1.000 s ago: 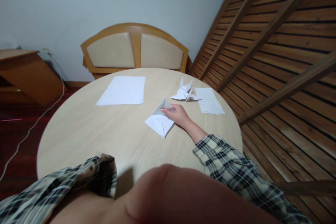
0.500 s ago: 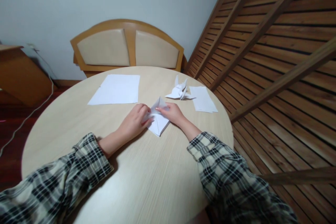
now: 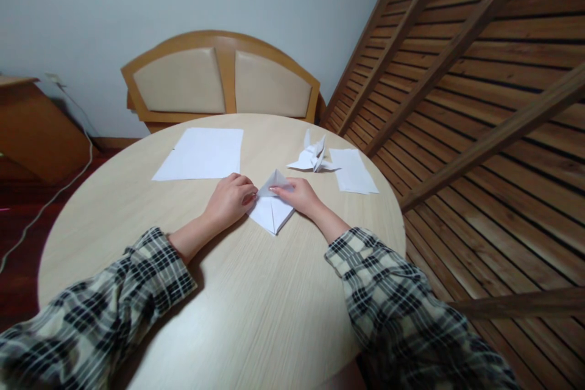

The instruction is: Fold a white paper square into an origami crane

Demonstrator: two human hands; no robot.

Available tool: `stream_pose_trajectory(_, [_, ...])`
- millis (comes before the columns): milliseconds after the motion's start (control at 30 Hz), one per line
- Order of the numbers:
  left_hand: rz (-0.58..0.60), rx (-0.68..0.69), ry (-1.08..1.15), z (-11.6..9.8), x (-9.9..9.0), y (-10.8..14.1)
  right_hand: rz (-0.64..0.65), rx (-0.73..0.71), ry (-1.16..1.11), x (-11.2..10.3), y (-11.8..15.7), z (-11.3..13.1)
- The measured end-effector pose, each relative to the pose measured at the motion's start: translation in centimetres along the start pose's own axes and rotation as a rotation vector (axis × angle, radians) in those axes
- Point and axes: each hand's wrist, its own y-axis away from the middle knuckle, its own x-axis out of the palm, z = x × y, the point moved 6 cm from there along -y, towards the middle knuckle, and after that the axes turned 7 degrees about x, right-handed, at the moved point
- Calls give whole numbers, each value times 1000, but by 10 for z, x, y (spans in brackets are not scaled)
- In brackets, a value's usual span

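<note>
A white sheet of folded paper point(image 3: 272, 214) lies on the table between my hands, diamond-shaped with a crease down its middle. Its top flap is folded over into a point at the far end. My right hand point(image 3: 299, 196) grips the right side, its thumb pressed on the flap and its other fingers partly hidden behind. At the left edge, my left hand point(image 3: 231, 198) has its fingers curled and pinched together on the paper's corner; the fingertips are partly hidden.
The round wooden table point(image 3: 256, 304) also bears a stack of white paper point(image 3: 201, 153) at far left, a folded paper crane point(image 3: 313, 155) beyond my right hand, and smaller white sheets point(image 3: 354, 172) beside it. A headboard point(image 3: 228, 85) stands behind, a slatted wooden panel point(image 3: 479, 134) on the right.
My left hand has drawn back slightly to the left, from over the middle of the folded paper to its left edge. The right hand keeps its hold on the flap.
</note>
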Motion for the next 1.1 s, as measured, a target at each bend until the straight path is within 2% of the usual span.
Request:
stream_pose_trajectory(233, [10, -29, 99, 7, -1, 3, 56, -17, -33, 1, 1, -1])
stream_pose_trajectory(467, [-68, -49, 147, 15, 7, 4, 79, -3, -38, 1, 1, -1])
stream_pose_trajectory(667, [-114, -33, 219, 6, 1, 3, 100, 17, -56, 1, 1, -1])
stream_pose_trajectory(867, [-242, -5, 384, -7, -4, -8, 120, -5, -42, 2, 0, 2])
stream_pose_trajectory(967, [-320, 4, 360, -4, -3, -16, 114, -13, -54, 2, 0, 3])
stream_pose_trajectory(1100, [-362, 24, 322, -2, -5, -25, 100, 33, -57, 3, 0, 1])
